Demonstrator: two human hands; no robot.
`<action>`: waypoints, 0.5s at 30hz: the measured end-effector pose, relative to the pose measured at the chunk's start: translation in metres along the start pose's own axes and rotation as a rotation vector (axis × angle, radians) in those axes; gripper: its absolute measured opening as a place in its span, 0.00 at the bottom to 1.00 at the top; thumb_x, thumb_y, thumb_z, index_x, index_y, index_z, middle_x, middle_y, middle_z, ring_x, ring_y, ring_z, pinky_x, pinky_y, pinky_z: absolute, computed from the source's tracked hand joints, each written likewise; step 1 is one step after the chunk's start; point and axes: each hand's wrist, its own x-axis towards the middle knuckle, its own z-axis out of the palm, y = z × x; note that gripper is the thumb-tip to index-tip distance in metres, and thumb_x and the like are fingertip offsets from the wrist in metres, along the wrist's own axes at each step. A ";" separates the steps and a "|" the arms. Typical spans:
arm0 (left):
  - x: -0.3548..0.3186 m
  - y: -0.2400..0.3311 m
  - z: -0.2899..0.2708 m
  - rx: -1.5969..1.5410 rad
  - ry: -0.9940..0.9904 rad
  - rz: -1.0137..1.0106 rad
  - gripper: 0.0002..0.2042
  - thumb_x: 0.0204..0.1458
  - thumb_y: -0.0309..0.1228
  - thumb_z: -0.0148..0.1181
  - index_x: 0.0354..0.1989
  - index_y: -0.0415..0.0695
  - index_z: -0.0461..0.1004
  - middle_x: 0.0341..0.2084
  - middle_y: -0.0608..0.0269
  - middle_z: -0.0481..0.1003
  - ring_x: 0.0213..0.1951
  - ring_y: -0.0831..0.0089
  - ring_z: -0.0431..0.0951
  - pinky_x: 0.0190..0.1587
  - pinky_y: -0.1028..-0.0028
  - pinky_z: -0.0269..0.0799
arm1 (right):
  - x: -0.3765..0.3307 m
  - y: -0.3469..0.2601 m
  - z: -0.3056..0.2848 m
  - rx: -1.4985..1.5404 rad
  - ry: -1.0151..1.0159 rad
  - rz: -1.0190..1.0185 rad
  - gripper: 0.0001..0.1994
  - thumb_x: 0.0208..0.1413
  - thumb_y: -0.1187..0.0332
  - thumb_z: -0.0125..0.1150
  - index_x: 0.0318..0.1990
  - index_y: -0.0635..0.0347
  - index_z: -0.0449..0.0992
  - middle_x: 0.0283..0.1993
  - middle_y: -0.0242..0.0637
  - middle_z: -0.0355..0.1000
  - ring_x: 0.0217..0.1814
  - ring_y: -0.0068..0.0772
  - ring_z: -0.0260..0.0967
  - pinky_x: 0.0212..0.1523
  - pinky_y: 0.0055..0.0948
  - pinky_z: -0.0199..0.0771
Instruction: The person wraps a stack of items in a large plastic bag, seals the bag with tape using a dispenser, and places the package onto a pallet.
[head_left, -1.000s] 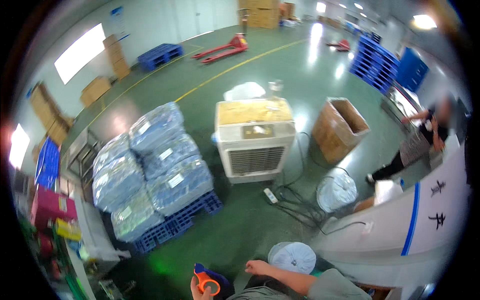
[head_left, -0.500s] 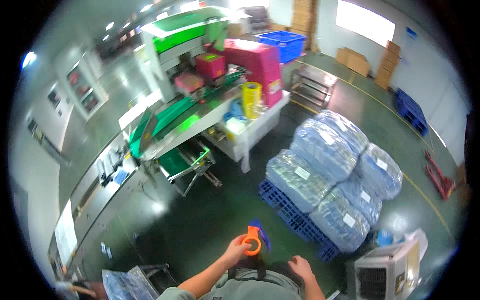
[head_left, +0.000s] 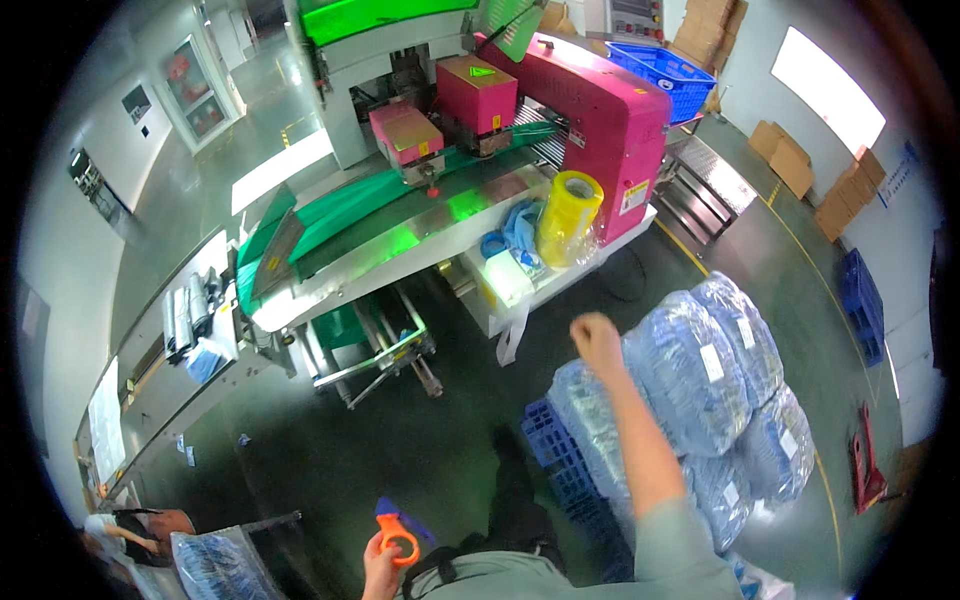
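My left hand [head_left: 380,565], low in the head view, grips an orange ring-shaped tool [head_left: 401,541] with a blue-purple flat part [head_left: 414,525] at its far end. Raised ahead of me, my right hand [head_left: 597,343] has its fingers curled in, with nothing seen in them. Just beyond it is the white side table [head_left: 628,238] of a machine, bearing a large yellow tape roll [head_left: 570,215], blue crumpled film [head_left: 522,232] and a white-green box [head_left: 508,280]. Clear-wrapped blue bundles [head_left: 690,370] lie beneath and beside my right forearm.
A blue pallet [head_left: 565,455] carries the bundles. Ahead stands the pink and green machine [head_left: 615,110] with a green belt [head_left: 350,210]. At lower left, another person's arm [head_left: 140,535] is beside a wrapped bundle [head_left: 225,565]. A red pallet jack [head_left: 868,470] stands far right.
My right hand has risen from my side toward the side table. The left hand, still holding the orange tool, sits lower and further left. The view has shifted nearer the machine.
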 end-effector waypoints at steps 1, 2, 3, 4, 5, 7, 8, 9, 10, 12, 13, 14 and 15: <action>0.013 0.000 0.018 -0.025 -0.049 -0.003 0.24 0.50 0.26 0.62 0.57 0.38 0.66 0.46 0.58 0.73 0.45 0.66 0.75 0.48 0.69 0.74 | 0.063 0.020 0.002 -0.047 0.104 -0.053 0.07 0.51 0.70 0.59 0.31 0.65 0.77 0.34 0.49 0.74 0.41 0.50 0.73 0.43 0.39 0.71; 0.016 0.012 0.039 -0.017 -0.036 -0.011 0.24 0.50 0.26 0.62 0.57 0.38 0.66 0.46 0.58 0.73 0.45 0.66 0.75 0.48 0.69 0.74 | 0.123 0.029 0.004 -0.213 0.031 -0.026 0.10 0.51 0.67 0.60 0.36 0.65 0.76 0.35 0.50 0.73 0.41 0.51 0.71 0.43 0.39 0.71; 0.015 0.022 0.067 0.032 0.081 -0.030 0.22 0.50 0.26 0.62 0.55 0.38 0.67 0.44 0.59 0.73 0.44 0.67 0.75 0.47 0.69 0.75 | 0.168 0.049 0.008 -0.228 0.144 -0.159 0.11 0.52 0.63 0.61 0.33 0.63 0.74 0.37 0.51 0.70 0.43 0.55 0.68 0.45 0.46 0.68; 0.017 0.035 0.089 0.090 0.216 -0.039 0.21 0.50 0.26 0.62 0.53 0.38 0.69 0.43 0.60 0.74 0.43 0.67 0.76 0.45 0.69 0.75 | 0.205 0.058 0.023 -0.303 0.168 -0.170 0.14 0.52 0.59 0.62 0.35 0.63 0.74 0.40 0.51 0.71 0.45 0.54 0.68 0.50 0.47 0.66; 0.021 0.049 0.106 0.108 0.241 -0.047 0.21 0.50 0.26 0.62 0.53 0.38 0.69 0.43 0.60 0.74 0.43 0.67 0.76 0.45 0.69 0.75 | 0.236 0.061 0.037 -0.371 0.192 -0.187 0.18 0.51 0.55 0.63 0.37 0.63 0.75 0.42 0.51 0.71 0.48 0.54 0.69 0.55 0.47 0.63; 0.030 0.065 0.144 0.036 0.247 -0.080 0.22 0.49 0.25 0.62 0.54 0.38 0.68 0.43 0.60 0.74 0.43 0.67 0.76 0.45 0.69 0.76 | 0.268 0.106 0.056 -0.510 0.175 -0.179 0.20 0.50 0.52 0.63 0.37 0.62 0.75 0.42 0.51 0.72 0.49 0.52 0.69 0.60 0.48 0.59; 0.031 0.077 0.163 0.023 0.260 -0.074 0.21 0.50 0.25 0.61 0.54 0.37 0.68 0.44 0.59 0.74 0.43 0.67 0.76 0.45 0.70 0.76 | 0.277 0.119 0.063 -0.568 0.164 -0.183 0.22 0.49 0.50 0.63 0.38 0.62 0.75 0.42 0.50 0.72 0.50 0.51 0.69 0.62 0.48 0.56; 0.032 0.091 0.183 0.025 0.277 -0.087 0.21 0.50 0.25 0.61 0.54 0.37 0.68 0.44 0.59 0.74 0.43 0.67 0.76 0.45 0.70 0.76 | 0.287 0.127 0.067 -0.629 0.154 -0.191 0.23 0.49 0.48 0.64 0.38 0.62 0.75 0.43 0.50 0.72 0.51 0.50 0.70 0.64 0.48 0.54; 0.035 0.105 0.203 0.069 0.271 -0.095 0.21 0.51 0.25 0.61 0.55 0.37 0.68 0.44 0.59 0.74 0.43 0.67 0.76 0.45 0.70 0.76 | 0.291 0.136 0.065 -0.566 -0.049 -0.057 0.26 0.47 0.46 0.64 0.41 0.62 0.75 0.44 0.50 0.73 0.52 0.48 0.70 0.67 0.48 0.49; 0.043 0.120 0.217 0.092 0.261 -0.070 0.21 0.53 0.26 0.60 0.56 0.37 0.67 0.45 0.59 0.75 0.44 0.68 0.76 0.45 0.70 0.76 | 0.304 0.126 0.064 -0.545 -0.265 0.038 0.30 0.46 0.45 0.65 0.49 0.61 0.75 0.44 0.50 0.75 0.51 0.43 0.73 0.65 0.46 0.56; 0.047 0.123 0.218 0.087 0.275 -0.065 0.21 0.53 0.26 0.60 0.56 0.37 0.67 0.45 0.59 0.75 0.44 0.68 0.76 0.45 0.70 0.76 | 0.314 0.124 0.061 -0.533 -0.271 0.029 0.30 0.46 0.45 0.65 0.49 0.61 0.75 0.44 0.50 0.75 0.51 0.43 0.73 0.65 0.46 0.56; 0.055 0.133 0.238 0.024 0.212 -0.062 0.22 0.53 0.27 0.61 0.57 0.38 0.68 0.45 0.59 0.75 0.44 0.68 0.77 0.45 0.70 0.76 | 0.326 0.130 0.042 -0.333 -0.149 0.102 0.29 0.47 0.47 0.65 0.50 0.61 0.75 0.45 0.50 0.75 0.49 0.43 0.74 0.60 0.43 0.62; 0.055 0.137 0.250 -0.035 0.164 -0.063 0.22 0.53 0.28 0.61 0.57 0.39 0.68 0.45 0.59 0.75 0.43 0.67 0.77 0.45 0.69 0.76 | 0.331 0.139 0.030 -0.124 -0.040 0.179 0.28 0.49 0.49 0.64 0.52 0.61 0.74 0.46 0.50 0.75 0.48 0.44 0.74 0.55 0.40 0.69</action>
